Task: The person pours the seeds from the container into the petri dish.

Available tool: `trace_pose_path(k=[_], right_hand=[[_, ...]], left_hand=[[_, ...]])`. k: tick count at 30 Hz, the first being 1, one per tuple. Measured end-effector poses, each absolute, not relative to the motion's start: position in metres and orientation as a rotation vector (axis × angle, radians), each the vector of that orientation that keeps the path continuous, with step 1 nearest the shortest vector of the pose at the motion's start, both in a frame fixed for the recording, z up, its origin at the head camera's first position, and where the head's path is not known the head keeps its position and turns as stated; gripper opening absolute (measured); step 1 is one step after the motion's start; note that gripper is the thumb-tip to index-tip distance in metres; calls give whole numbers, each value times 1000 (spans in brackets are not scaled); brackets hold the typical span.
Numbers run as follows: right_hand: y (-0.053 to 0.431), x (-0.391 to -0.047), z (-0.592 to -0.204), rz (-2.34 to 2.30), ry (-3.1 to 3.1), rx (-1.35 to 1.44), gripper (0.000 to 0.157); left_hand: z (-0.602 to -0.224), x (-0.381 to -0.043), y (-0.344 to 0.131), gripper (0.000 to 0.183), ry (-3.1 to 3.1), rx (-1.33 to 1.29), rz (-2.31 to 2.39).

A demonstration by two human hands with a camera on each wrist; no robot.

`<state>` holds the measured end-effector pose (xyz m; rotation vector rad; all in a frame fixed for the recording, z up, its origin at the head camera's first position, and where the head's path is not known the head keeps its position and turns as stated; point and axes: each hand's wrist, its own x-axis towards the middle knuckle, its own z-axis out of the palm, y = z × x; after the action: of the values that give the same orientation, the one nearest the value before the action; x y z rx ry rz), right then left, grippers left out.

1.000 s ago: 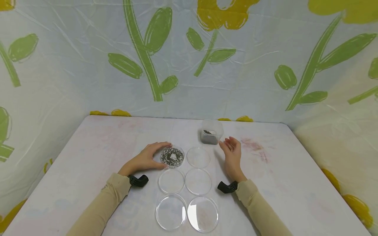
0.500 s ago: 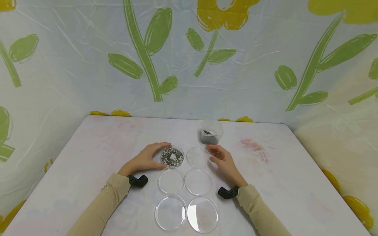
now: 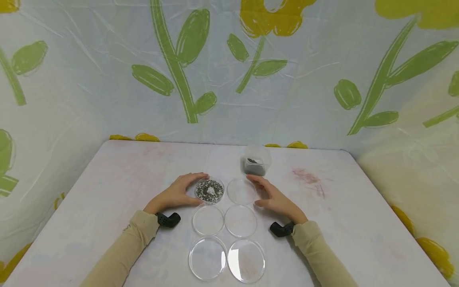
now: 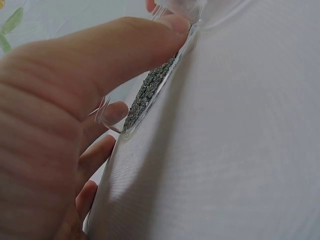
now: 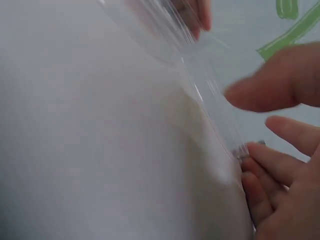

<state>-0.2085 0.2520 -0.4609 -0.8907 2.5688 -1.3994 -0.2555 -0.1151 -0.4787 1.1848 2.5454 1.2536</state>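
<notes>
A clear petri dish [image 3: 209, 190] holds dark granules mixed with white bits, heaped white at its middle. My left hand [image 3: 174, 193] grips it from the left, thumb at the near rim and fingers at the far side; the left wrist view shows the thumb [image 4: 145, 42] against the dish wall. To its right lies a clear empty dish [image 3: 241, 191]. My right hand [image 3: 277, 200] spreads around that dish's right side. In the right wrist view, fingertips [image 5: 255, 150] are at its far edge, while the thumb [image 5: 265, 85] seems apart from the wall.
Two rows of clear round dishes sit nearer: a left one [image 3: 208, 220], a right one [image 3: 240, 221], then a front left one [image 3: 207, 258] and a front right one [image 3: 246, 260]. A clear square tub [image 3: 255, 162] with dark contents stands behind on the table [image 3: 333, 223].
My right hand has come down from beside the tub to the right side of the empty dish, its thumb and fingers spreading apart. The left hand and its dish have stayed put.
</notes>
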Motion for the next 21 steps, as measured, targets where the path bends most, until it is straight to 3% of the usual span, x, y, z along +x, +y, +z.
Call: trace_pose_path(k=[11, 21], right_hand=[[253, -222, -455, -1287, 2507, -829, 94], [246, -229, -455, -1260, 2512, -868, 89]], left_hand=[[-476, -256, -112, 84, 2549, 1192, 1248], [-477, -254, -112, 90, 2551, 1150, 1264]])
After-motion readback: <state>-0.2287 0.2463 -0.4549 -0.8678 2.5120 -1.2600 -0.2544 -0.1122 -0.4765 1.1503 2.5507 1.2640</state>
